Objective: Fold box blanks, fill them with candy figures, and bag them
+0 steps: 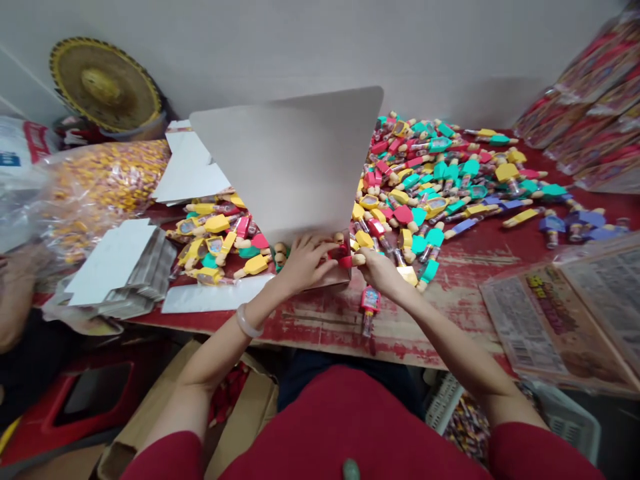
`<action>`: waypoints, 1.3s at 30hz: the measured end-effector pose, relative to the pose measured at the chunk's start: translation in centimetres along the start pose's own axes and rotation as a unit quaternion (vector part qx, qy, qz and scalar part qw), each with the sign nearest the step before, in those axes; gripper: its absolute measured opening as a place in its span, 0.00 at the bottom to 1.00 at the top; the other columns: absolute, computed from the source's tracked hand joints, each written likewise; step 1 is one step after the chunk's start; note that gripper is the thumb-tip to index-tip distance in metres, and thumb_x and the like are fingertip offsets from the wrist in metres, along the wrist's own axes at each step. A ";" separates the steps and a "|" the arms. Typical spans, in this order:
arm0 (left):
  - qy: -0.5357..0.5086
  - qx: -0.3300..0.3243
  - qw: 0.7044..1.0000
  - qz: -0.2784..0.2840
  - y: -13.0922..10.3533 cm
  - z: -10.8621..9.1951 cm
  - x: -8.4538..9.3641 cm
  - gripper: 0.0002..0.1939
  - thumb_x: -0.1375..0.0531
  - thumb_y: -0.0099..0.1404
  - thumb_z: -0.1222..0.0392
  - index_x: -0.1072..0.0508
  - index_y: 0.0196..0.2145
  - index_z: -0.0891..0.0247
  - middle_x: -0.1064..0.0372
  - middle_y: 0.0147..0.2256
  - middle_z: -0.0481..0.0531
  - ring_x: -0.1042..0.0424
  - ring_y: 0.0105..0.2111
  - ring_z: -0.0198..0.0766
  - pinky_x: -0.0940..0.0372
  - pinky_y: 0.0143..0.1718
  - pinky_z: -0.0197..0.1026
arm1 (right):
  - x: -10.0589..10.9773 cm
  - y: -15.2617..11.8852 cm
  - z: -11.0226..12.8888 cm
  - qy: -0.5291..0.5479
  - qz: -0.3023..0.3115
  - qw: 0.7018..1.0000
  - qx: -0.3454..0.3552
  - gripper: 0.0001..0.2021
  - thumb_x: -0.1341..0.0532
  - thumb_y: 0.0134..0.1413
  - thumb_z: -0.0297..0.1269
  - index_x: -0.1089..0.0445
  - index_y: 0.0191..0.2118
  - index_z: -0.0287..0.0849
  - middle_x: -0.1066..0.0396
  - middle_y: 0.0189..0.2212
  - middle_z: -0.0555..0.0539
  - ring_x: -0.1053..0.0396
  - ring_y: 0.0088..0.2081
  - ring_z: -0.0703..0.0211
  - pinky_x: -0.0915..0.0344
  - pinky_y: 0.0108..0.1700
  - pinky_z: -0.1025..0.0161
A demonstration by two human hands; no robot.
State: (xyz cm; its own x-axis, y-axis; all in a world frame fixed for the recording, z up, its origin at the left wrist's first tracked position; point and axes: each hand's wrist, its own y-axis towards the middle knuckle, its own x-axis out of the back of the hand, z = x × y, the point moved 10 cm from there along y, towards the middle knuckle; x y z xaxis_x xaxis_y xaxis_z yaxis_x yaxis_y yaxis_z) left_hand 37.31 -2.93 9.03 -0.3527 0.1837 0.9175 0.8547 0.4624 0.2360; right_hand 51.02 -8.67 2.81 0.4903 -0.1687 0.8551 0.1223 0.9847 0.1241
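An open box with a tall white raised lid (295, 167) stands at the table's middle, with several small toy pieces partly visible inside. Over the box's front part lies my left hand (309, 261), its fingers apart and reaching inside, beside a red piece. My right hand (375, 268) is at the box's right edge, its fingers closed round a red toy with a beige knob (358, 260). Another red toy with a clear tube (371, 303) lies on the table just below that hand. Whether my left fingertips touch the pieces is unclear.
Colourful toys (435, 193) are heaped on the right, more (215, 240) on the left. Flat white cartons (117, 267) and a candy-filled bag (100, 187) stand left. Printed packaging (560, 313) lies right. A person's arm (17, 287) shows at far left.
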 end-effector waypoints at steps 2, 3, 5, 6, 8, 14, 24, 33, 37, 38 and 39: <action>-0.020 -0.029 0.999 0.018 0.7 -1.6 -0.2 0.21 0.41 0.73 0.50 0.29 0.61 0.55 0.33 0.61 0.57 0.35 0.60 0.52 0.43 0.60 0.53 | -0.3 0.4 0.6 -0.034 0.026 0.999 0.018 0.09 0.46 0.58 0.25 0.32 0.41 0.40 0.25 0.37 0.40 0.29 0.38 0.51 0.37 0.40 0.61; -0.023 -0.042 0.998 0.031 1.1 -2.3 -0.5 0.21 0.41 0.73 0.50 0.29 0.61 0.55 0.32 0.61 0.58 0.35 0.60 0.52 0.43 0.59 0.53 | -0.6 0.5 0.9 -0.047 0.040 0.998 0.024 0.09 0.45 0.58 0.24 0.31 0.41 0.39 0.25 0.37 0.39 0.29 0.38 0.51 0.37 0.40 0.61; -0.017 -0.061 0.996 0.068 2.0 -3.4 -1.4 0.20 0.39 0.72 0.52 0.28 0.59 0.57 0.29 0.56 0.59 0.32 0.57 0.51 0.41 0.58 0.52 | -1.5 0.6 1.3 -0.069 0.067 0.995 0.020 0.09 0.45 0.59 0.24 0.30 0.42 0.38 0.24 0.38 0.37 0.28 0.38 0.50 0.36 0.39 0.61; -0.012 -0.067 0.994 0.085 2.3 -3.7 -1.8 0.19 0.39 0.72 0.53 0.28 0.58 0.58 0.27 0.53 0.59 0.30 0.54 0.50 0.39 0.56 0.51 | -1.9 0.6 1.3 -0.077 0.078 0.994 0.012 0.08 0.45 0.59 0.25 0.30 0.41 0.37 0.24 0.38 0.36 0.28 0.37 0.50 0.36 0.38 0.61; -0.003 -0.075 0.991 0.108 2.6 -4.2 -2.3 0.18 0.39 0.72 0.55 0.27 0.57 0.59 0.26 0.49 0.58 0.27 0.50 0.49 0.37 0.53 0.50 | -2.8 0.4 1.2 -0.078 0.093 0.993 0.011 0.08 0.45 0.60 0.25 0.30 0.41 0.36 0.24 0.38 0.35 0.27 0.36 0.51 0.35 0.37 0.61; 0.056 -0.062 0.989 0.122 1.7 -4.6 -2.3 0.24 0.36 0.69 0.53 0.31 0.60 0.62 0.24 0.50 0.60 0.25 0.50 0.51 0.34 0.49 0.48 | -3.4 -0.3 1.7 -0.032 0.106 0.990 0.083 0.10 0.41 0.57 0.25 0.33 0.46 0.37 0.25 0.42 0.38 0.26 0.41 0.52 0.31 0.43 0.60; 0.106 -0.070 0.981 0.150 1.7 -6.2 -3.7 0.14 0.38 0.71 0.57 0.30 0.52 0.63 0.23 0.41 0.59 0.22 0.41 0.49 0.32 0.42 0.45 | -3.0 -1.3 1.7 0.069 0.081 0.987 0.120 0.13 0.40 0.60 0.25 0.34 0.50 0.40 0.26 0.45 0.40 0.26 0.43 0.56 0.31 0.42 0.63; -0.008 -0.002 0.987 0.160 4.9 -2.1 -2.2 0.08 0.45 0.73 0.61 0.26 0.41 0.62 0.23 0.40 0.57 0.24 0.38 0.45 0.32 0.41 0.43 | 11.4 0.4 -21.5 -0.077 -0.151 0.932 -0.319 0.19 0.45 0.65 0.31 0.32 0.60 0.36 0.27 0.51 0.32 0.28 0.48 0.45 0.34 0.50 0.55; 0.004 -0.028 0.982 0.186 5.4 -3.1 -2.7 0.12 0.46 0.74 0.60 0.23 0.38 0.63 0.23 0.38 0.57 0.24 0.37 0.43 0.33 0.40 0.41 | 12.6 -1.0 -32.0 -0.218 -0.041 0.896 -0.385 0.23 0.44 0.67 0.32 0.36 0.66 0.39 0.45 0.65 0.22 0.38 0.60 0.33 0.38 0.52 0.44; 0.011 -0.033 0.980 0.197 5.3 -3.3 -3.2 0.13 0.46 0.74 0.60 0.23 0.36 0.63 0.24 0.36 0.57 0.24 0.36 0.43 0.33 0.39 0.41 | 12.2 -1.6 -33.5 -0.234 -0.010 0.895 -0.380 0.21 0.45 0.69 0.33 0.34 0.65 0.39 0.47 0.66 0.21 0.39 0.61 0.32 0.39 0.51 0.43; 0.018 -0.036 0.977 0.209 5.1 -3.4 -3.8 0.14 0.45 0.74 0.59 0.23 0.34 0.63 0.24 0.34 0.57 0.24 0.34 0.43 0.33 0.38 0.41 | 11.8 -2.3 -34.5 -0.241 0.009 0.896 -0.373 0.19 0.45 0.70 0.33 0.31 0.62 0.38 0.46 0.66 0.20 0.40 0.61 0.31 0.41 0.50 0.43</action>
State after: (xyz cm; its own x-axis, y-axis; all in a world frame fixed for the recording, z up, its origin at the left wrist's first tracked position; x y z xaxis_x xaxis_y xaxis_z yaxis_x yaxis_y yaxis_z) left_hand 44.35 -4.23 7.86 0.0453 0.3117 0.9491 0.9460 0.2918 -0.1410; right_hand 86.25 -14.46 -4.75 0.0903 0.0634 0.9939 0.7495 0.6529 -0.1097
